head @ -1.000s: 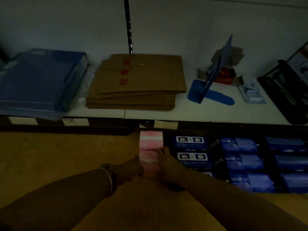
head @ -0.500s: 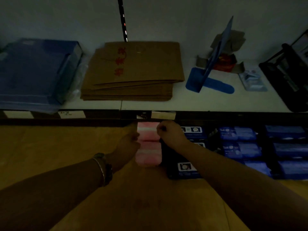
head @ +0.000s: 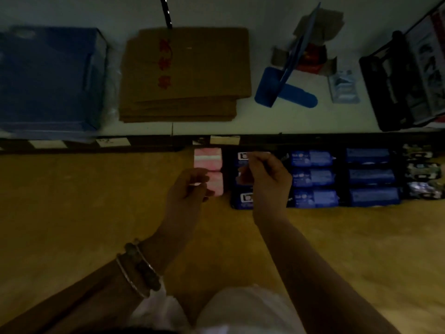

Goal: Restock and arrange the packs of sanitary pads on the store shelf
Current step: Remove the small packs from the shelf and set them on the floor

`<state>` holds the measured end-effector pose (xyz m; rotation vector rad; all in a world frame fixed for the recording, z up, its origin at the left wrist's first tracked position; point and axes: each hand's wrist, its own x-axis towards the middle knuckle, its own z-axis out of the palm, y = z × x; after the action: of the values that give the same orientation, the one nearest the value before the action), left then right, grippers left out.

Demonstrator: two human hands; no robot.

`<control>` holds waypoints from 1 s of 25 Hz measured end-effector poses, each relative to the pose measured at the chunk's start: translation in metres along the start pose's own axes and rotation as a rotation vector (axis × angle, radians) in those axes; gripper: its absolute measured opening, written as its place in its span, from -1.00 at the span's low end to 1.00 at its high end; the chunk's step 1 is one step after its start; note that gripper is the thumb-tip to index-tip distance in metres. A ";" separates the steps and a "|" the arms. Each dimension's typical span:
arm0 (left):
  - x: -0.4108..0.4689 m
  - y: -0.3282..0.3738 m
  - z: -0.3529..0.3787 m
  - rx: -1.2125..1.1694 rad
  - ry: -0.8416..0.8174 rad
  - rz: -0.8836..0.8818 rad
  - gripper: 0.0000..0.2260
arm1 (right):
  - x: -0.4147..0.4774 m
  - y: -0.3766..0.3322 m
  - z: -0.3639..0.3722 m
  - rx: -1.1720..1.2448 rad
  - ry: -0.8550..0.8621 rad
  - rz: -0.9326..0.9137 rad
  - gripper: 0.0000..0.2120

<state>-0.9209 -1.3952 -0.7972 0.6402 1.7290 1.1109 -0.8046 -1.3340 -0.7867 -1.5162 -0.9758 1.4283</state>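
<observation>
Beside pink packs (head: 207, 160), left hand (head: 186, 189).

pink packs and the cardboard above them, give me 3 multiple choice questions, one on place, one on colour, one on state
1. Where do the pink packs lie?
A. on the upper shelf
B. just left of the dark blue packs
C. at the far right end of the row

2. What colour is the print on the top cardboard?
A. green
B. white
C. red

3. How is the cardboard kept?
A. folded flat in a stack
B. standing as open boxes
C. rolled up

Answers: 1 B, they lie right beside the dark blue column; 2 C, red marks show near its left edge; 3 A, flat sheets lie layered one on another.
</observation>
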 end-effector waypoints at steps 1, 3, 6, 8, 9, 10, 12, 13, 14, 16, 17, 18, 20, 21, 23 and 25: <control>-0.014 0.017 -0.004 -0.008 0.003 0.000 -0.77 | -0.017 -0.011 -0.009 0.020 0.019 0.031 -0.77; -0.039 0.049 -0.012 0.005 0.013 0.005 -0.72 | -0.046 -0.033 -0.025 0.042 0.054 0.055 -0.78; -0.082 0.119 -0.025 -0.014 0.034 0.006 -0.72 | -0.083 -0.101 -0.038 0.029 0.093 0.028 -0.78; -0.113 0.175 -0.034 -0.046 0.056 0.016 -0.71 | -0.105 -0.164 -0.039 0.039 0.079 -0.007 -0.76; -0.128 0.205 -0.040 -0.062 0.072 0.021 -0.72 | -0.117 -0.199 -0.038 0.038 0.066 -0.027 -0.76; -0.142 0.232 -0.045 -0.076 0.075 0.026 -0.73 | -0.128 -0.229 -0.038 0.034 0.052 -0.052 -0.76; -0.176 0.284 -0.055 -0.086 0.049 0.041 -0.76 | -0.154 -0.284 -0.037 -0.034 0.007 -0.123 -0.77; -0.194 0.309 -0.061 -0.084 0.029 0.067 -0.77 | -0.169 -0.311 -0.038 -0.079 -0.023 -0.154 -0.79; -0.210 0.333 -0.067 -0.085 0.011 0.093 -0.78 | -0.182 -0.337 -0.038 -0.098 -0.046 -0.176 -0.81; -0.235 0.374 -0.079 -0.118 -0.022 0.139 -0.80 | -0.208 -0.378 -0.040 -0.073 -0.076 -0.204 -0.85; -0.244 0.391 -0.085 -0.132 -0.038 0.169 -0.80 | -0.219 -0.394 -0.041 -0.062 -0.068 -0.219 -0.84; -0.252 0.406 -0.090 -0.133 -0.048 0.198 -0.80 | -0.228 -0.408 -0.040 -0.053 -0.050 -0.231 -0.82; -0.264 0.442 -0.098 -0.132 -0.049 0.257 -0.79 | -0.240 -0.440 -0.035 -0.030 -0.020 -0.262 -0.80; -0.269 0.461 -0.104 -0.129 -0.058 0.293 -0.80 | -0.245 -0.459 -0.031 -0.010 -0.015 -0.285 -0.80; -0.275 0.499 -0.116 -0.142 -0.078 0.375 -0.81 | -0.251 -0.500 -0.022 0.025 -0.011 -0.359 -0.78; -0.279 0.534 -0.132 -0.177 -0.091 0.433 -0.79 | -0.257 -0.539 -0.011 0.048 -0.012 -0.428 -0.79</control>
<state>-0.9588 -1.4302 -0.1831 0.9649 1.4290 1.4880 -0.8101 -1.3759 -0.1907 -1.1754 -1.1806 1.1449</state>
